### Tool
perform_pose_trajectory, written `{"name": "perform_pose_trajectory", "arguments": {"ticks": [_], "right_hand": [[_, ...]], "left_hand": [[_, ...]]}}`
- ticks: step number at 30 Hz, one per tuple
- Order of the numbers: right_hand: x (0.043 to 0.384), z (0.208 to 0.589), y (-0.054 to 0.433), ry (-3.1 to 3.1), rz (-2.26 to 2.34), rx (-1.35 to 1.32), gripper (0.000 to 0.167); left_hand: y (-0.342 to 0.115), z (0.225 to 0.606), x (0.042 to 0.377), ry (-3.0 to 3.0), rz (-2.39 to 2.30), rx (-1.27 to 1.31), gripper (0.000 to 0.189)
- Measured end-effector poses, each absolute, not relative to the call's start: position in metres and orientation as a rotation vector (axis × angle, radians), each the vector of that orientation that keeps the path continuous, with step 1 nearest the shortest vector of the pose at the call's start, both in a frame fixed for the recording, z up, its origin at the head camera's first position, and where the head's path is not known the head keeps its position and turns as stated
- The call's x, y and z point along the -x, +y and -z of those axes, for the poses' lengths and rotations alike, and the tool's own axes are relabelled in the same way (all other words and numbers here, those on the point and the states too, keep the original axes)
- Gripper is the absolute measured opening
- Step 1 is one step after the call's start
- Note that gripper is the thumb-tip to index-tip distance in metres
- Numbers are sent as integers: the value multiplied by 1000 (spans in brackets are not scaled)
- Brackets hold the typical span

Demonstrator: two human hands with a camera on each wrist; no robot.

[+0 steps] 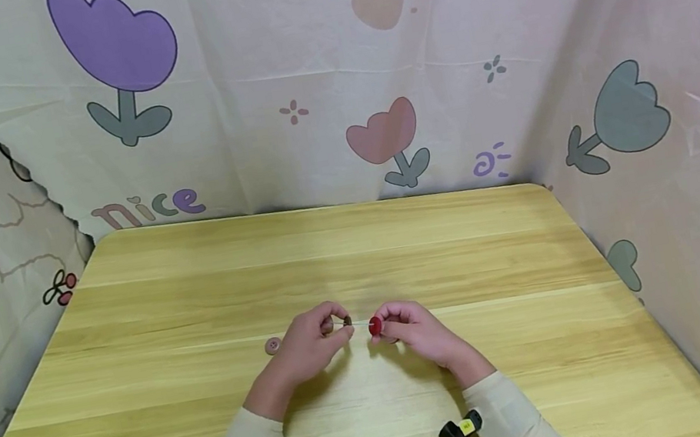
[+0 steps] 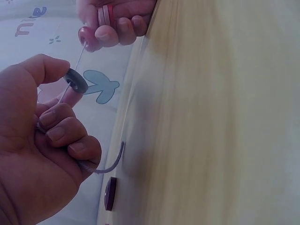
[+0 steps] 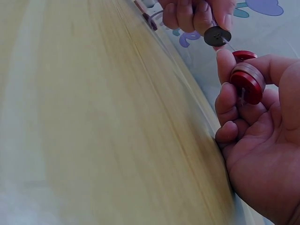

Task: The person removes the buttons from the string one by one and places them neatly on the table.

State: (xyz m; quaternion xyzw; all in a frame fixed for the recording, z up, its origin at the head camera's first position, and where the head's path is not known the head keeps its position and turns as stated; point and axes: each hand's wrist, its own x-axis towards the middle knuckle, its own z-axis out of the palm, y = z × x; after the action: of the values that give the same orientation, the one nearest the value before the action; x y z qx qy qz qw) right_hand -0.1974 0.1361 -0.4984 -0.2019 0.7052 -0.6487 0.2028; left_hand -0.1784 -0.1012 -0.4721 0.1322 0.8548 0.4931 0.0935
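Observation:
My left hand [image 1: 307,343] pinches a dark grey-green button [image 2: 76,80] by its rim between thumb and finger. A thin pale string [image 2: 80,55] passes through that button and stretches across to my right hand [image 1: 420,329]. There my fingers hold a small stack of red and brownish-pink buttons [image 3: 248,77] strung on it, with a red button [image 1: 375,326] facing the left hand. A short gap separates the dark button from the red one. From under the curled fingers of the left hand hangs the string's loose tail [image 2: 115,161].
A brownish-pink button [image 1: 272,345] lies on the wooden table [image 1: 331,269], just left of the left hand. Patterned cloth [image 1: 277,44] hangs behind the table and along both sides. Black wrist devices [image 1: 458,434] sit by the sleeves.

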Motion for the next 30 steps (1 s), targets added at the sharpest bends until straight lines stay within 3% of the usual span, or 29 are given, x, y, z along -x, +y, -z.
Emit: {"name": "perform_pose_trajectory", "arguments": {"ticks": [15, 30], "right_hand": [[196, 498, 137, 1975, 1801, 568, 16], [195, 497, 136, 1974, 1811, 563, 17]], "left_hand": [[-110, 470, 179, 2654, -1339, -272, 5], [-124, 473, 181, 2534, -1568, -322, 7]]}}
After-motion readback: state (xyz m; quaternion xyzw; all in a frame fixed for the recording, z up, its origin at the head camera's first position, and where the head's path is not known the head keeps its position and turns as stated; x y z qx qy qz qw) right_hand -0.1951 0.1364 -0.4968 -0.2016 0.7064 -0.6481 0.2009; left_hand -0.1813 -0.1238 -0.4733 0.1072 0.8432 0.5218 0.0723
